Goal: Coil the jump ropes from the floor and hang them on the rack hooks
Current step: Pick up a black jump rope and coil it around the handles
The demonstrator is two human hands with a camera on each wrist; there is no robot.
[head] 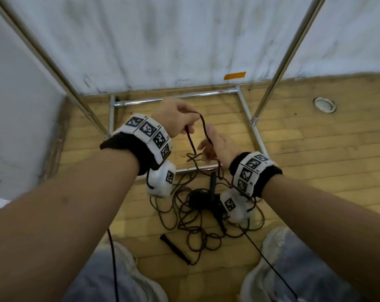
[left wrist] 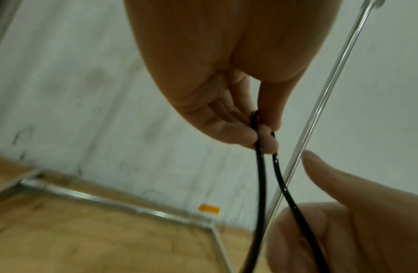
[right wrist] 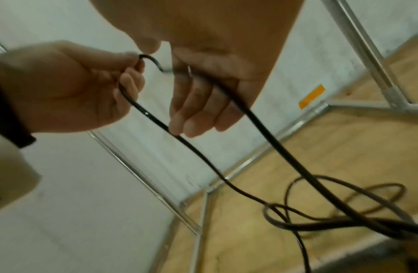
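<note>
A dark jump rope [head: 191, 142] rises in a narrow loop from a tangled pile [head: 197, 221] on the wooden floor. My left hand [head: 188, 125] pinches the top bend of that loop between thumb and fingers [left wrist: 261, 140]. My right hand [head: 208, 144] sits just to the right and lower. Its fingers [right wrist: 191, 103] curl loosely round one strand of the rope [right wrist: 261, 125], which runs down to the pile. Black handles lie on the floor, one [head: 175, 249] near my feet and one [head: 213, 184] in the pile. No hooks are in view.
The metal rack's base frame [head: 174, 100] lies on the floor ahead, with uprights at left [head: 54, 68] and right [head: 289, 59]. A white wall stands behind it, bearing orange tape [head: 234, 75]. My shoes [head: 123, 269] flank the pile. A round floor fitting [head: 324, 105] is at right.
</note>
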